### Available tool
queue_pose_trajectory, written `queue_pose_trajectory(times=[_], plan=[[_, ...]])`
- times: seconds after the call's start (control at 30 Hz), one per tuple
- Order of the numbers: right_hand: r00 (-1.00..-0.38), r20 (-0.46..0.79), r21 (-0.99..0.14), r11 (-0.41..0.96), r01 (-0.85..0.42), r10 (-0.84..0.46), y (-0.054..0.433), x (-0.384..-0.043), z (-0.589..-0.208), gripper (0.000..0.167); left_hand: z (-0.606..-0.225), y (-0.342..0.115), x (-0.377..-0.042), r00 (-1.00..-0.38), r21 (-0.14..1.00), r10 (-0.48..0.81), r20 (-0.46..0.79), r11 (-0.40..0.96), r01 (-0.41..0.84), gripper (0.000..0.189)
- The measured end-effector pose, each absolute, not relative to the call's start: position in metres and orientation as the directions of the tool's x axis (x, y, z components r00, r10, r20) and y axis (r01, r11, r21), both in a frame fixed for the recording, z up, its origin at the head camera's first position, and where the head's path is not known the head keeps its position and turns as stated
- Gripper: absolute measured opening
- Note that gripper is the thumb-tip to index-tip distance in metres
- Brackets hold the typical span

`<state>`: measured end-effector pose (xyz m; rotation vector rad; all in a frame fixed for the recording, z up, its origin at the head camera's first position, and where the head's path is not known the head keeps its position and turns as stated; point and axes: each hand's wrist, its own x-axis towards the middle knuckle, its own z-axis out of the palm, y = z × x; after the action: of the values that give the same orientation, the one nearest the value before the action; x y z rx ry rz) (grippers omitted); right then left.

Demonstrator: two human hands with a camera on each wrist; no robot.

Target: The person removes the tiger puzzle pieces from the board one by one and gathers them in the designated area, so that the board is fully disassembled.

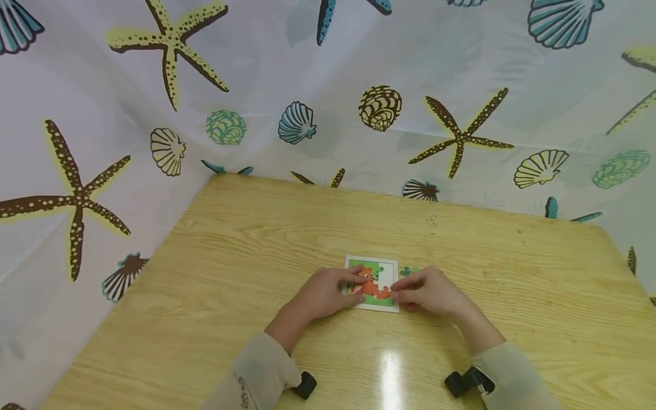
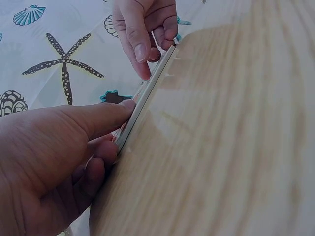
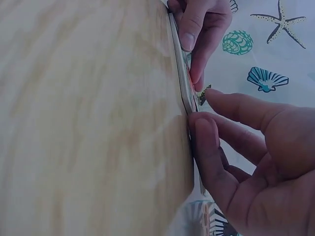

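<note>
A small jigsaw puzzle board (image 1: 372, 259) with a white border lies flat on the table. Its picture shows an orange animal on green, and a bare white patch shows at its upper right. My left hand (image 1: 328, 293) holds the board at its left, thumb on the near edge and fingertips over the picture. At the board's right edge is my right hand (image 1: 430, 290), its fingertips touching the edge near an orange puzzle piece (image 1: 383, 293). In the right wrist view the right thumb and index finger stand apart, with nothing visible between them. Part of the picture is hidden by fingers.
A loose green puzzle piece (image 1: 406, 271) lies just right of the board, partly behind the right hand. The wood-grain table (image 1: 256, 228) extends around. A white cloth (image 1: 328, 68) printed with starfish and shells stands behind and at the sides. Black wrist mounts sit at both cuffs.
</note>
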<state>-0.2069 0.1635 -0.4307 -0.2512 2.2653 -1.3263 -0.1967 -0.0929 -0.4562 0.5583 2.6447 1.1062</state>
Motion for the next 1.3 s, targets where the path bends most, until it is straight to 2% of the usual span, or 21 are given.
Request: queue_pose_trajectory(times=[0.33,0.73,1.1,1.3], plan=[[-0.860,-0.236,-0.814,0.575,-0.078,-0.451,0.158,-0.206,-0.429,0.027,-0.454,-0.094,-0.195,-0.904,0.721,0.425,-0.055,0.643,0.259,0.040],[-0.889,-0.233,-0.796,0.603,-0.059,-0.393,0.152,-0.206,-0.430,0.021,-0.452,-0.094,-0.196,-0.904,0.723,0.425,-0.047,0.639,0.263,0.040],[-0.905,-0.218,-0.815,0.578,-0.037,-0.366,0.148,-0.199,-0.427,0.021,-0.454,-0.093,-0.197,-0.905,0.714,0.420,-0.065,0.653,0.252,0.041],[-0.915,-0.216,-0.842,0.540,-0.002,-0.341,0.148,-0.199,-0.427,0.015,-0.454,-0.093,-0.197,-0.906,0.716,0.419,-0.065,0.652,0.250,0.041]])
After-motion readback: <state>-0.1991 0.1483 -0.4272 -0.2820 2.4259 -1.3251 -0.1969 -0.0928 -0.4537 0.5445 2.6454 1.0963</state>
